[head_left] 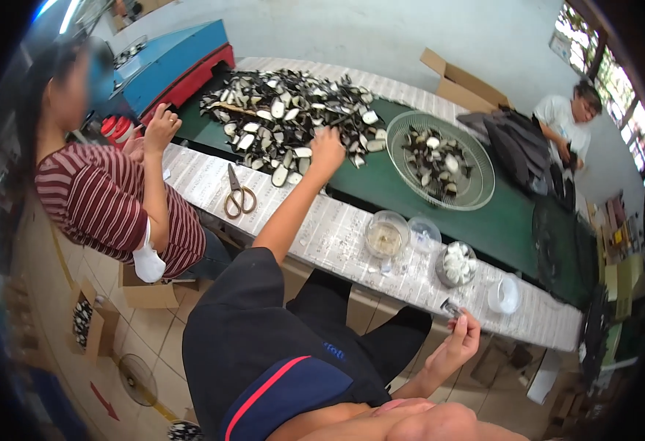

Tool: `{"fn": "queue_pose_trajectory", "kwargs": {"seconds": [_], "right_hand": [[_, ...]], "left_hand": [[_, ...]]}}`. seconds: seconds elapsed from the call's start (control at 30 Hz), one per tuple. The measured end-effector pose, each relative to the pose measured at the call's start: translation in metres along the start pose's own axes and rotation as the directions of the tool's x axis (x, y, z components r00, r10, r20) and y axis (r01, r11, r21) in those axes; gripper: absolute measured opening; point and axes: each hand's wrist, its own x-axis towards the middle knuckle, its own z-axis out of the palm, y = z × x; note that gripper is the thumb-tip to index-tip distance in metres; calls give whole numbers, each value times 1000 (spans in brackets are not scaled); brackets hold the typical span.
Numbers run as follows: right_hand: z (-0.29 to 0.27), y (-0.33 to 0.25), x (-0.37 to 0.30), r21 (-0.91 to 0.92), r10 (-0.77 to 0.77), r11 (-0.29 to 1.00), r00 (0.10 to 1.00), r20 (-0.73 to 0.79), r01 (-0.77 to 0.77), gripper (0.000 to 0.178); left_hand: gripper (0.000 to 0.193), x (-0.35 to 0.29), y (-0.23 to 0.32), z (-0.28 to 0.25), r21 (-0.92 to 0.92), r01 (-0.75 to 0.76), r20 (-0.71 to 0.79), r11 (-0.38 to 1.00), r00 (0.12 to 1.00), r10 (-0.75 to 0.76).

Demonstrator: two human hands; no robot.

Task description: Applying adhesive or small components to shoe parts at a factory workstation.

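Left hand: reaching into the pile, fingers down on its near right part. Fingertips are buried among the black-and-white pieces, so can't tell if they're pinched or apart. Pile spreads mostly beyond and left of that hand, on the green belt, with a stick lying in it.

Right hand: fingertips together, clamped on one small dark piece. Hand sits at the near edge of the ledge, lower and right of the left hand.

Around the left hand: scissors to its left, nearer the body, on the ledge, handles toward the wearer. Basket to its right, on the belt, more pieces inside.

Around the right hand: jar of white lumps just beyond it; cup beyond and right; tub and bowl side by side, farther out and left. Bowl has pale stuff in the bottom.

Well left of the left hand: co-worker, striped shirt, hands raised. Far right of it, past the basket: dark cloth, second co-worker at it.
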Motion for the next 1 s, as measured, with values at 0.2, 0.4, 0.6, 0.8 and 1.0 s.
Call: {"fn": "queue_pose_trajectory", "kwargs": {"seconds": [0.2,0.4,0.6,0.8,1.0], "right_hand": [[-2,26,6,120,168,977,984,60,-174,17],[18,40,17,35,308,948,939,154,-317,17],[31,23,3,69,273,958,959,82,-279,18],[37,21,3,-26,280,960,950,138,-279,18],[30,26,-10,5,344,938,931,121,-347,18]], "left_hand": [[40,-33,-77,4,311,122,-6,942,992,-127],[45,-26,-74,-19,291,88,141,953,981,-134],[48,-34,-49,-43,-100,-3,-167,995,986,-14],[27,-68,-79,-3,-864,228,60,449,932,-357],[52,-113,-47,-17,-826,561,501,54,775,-386]]}}
